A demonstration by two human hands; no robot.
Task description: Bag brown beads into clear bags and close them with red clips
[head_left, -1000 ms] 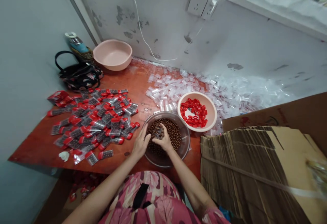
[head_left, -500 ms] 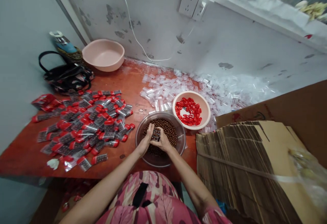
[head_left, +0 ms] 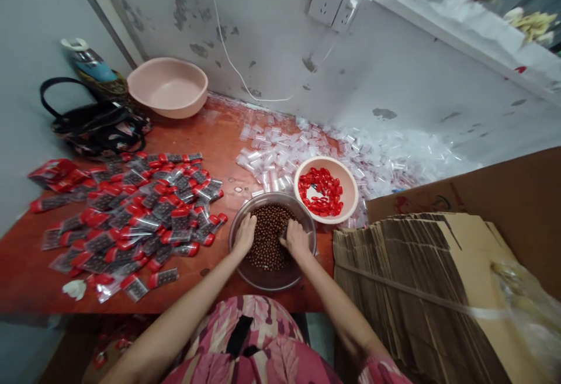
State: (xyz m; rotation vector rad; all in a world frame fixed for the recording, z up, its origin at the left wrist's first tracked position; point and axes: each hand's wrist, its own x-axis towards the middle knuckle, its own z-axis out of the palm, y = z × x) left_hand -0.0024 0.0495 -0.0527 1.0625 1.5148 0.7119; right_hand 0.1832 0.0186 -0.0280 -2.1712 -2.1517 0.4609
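Note:
A clear round bowl (head_left: 274, 283) full of shiny brown beads (head_left: 268, 244) stands in front of my body at the table's edge. My left hand (head_left: 246, 233) is inside the bowl's left side, closed, with its fingertips down at the beads and partly hidden. On the right side of the bowl, my right hand (head_left: 297, 238) is closed around a small dark, clear-edged bead case (head_left: 283, 235), which is mostly covered by the fingers. Behind the bowl to the right, a pale pink basin (head_left: 350, 200) holds red oval plastic pieces (head_left: 322, 188).
Many clear packs with red ends and brown beads (head_left: 149, 214) cover the table's left. Small clear plastic pieces (head_left: 280, 147) lie along the wall. A pink basin (head_left: 169, 89) and black handbag (head_left: 99, 127) stand at back left. Strapped flat cardboard (head_left: 394, 267) is at right.
My hands were together over the beads, holding the small case between them. Now they are apart, lower in the bowl, one at each side. The view has shifted slightly.

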